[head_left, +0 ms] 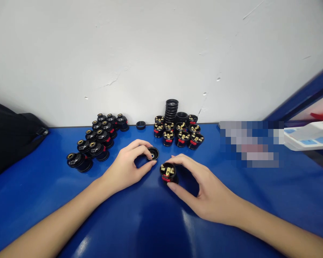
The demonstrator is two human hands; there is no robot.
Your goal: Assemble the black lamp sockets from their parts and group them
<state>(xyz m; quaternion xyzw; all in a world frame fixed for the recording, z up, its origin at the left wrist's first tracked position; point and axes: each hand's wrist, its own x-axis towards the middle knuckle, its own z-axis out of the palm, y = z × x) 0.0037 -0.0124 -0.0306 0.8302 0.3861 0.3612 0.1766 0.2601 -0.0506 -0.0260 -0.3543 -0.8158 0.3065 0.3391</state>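
My left hand pinches a black lamp holder cap by its rim, its hollow inside facing me. Close by on the right, my right hand grips a black lamp holder body between thumb and fingers. Brass terminals show in its open top, and a red piece sits on its side. The cap and the body are apart. Behind my right hand stand several similar open lamp holder bodies. To the left of my left hand are rows of capped lamp holders.
A stack of black rings or caps rises among the open bodies near the wall. One black ring lies alone by the wall. A dark bag occupies the left edge; a white tray and a pixelated patch are at right.
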